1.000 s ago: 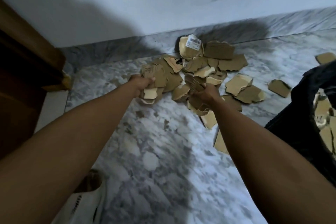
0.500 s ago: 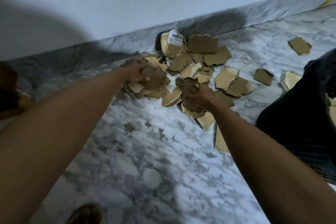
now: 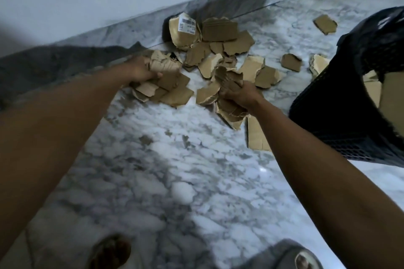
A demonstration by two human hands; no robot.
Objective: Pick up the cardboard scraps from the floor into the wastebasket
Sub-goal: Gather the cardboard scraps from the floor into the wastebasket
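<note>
- My right hand (image 3: 239,94) is gripping a bunch of cardboard scraps (image 3: 228,78), fingers curled round them; the bunch is standing up out of my fist, its long axis running from 6 toward 12 o'clock.
- My left hand (image 3: 142,70) is clutching a second bunch of scraps (image 3: 162,64), fingers wrapped round it, with loose pieces lying just beneath.
- The black mesh wastebasket (image 3: 341,102) is sitting at about 3 o'clock from my right hand, near it; my left hand is lying farther off, so I am judging the right bunch the first to go in.
- Cardboard is already showing inside the basket's mouth.
- Counts: two hands, two held bunches, one wastebasket.
- The loose pile (image 3: 218,46) on the marble floor (image 3: 175,170) against the wall's skirting is holding well over a dozen pieces; I cannot tell the exact number.
- One piece carrying a white label (image 3: 187,26) is leaning at 12 o'clock; one stray scrap (image 3: 325,24) is lying apart at 2 o'clock.
</note>
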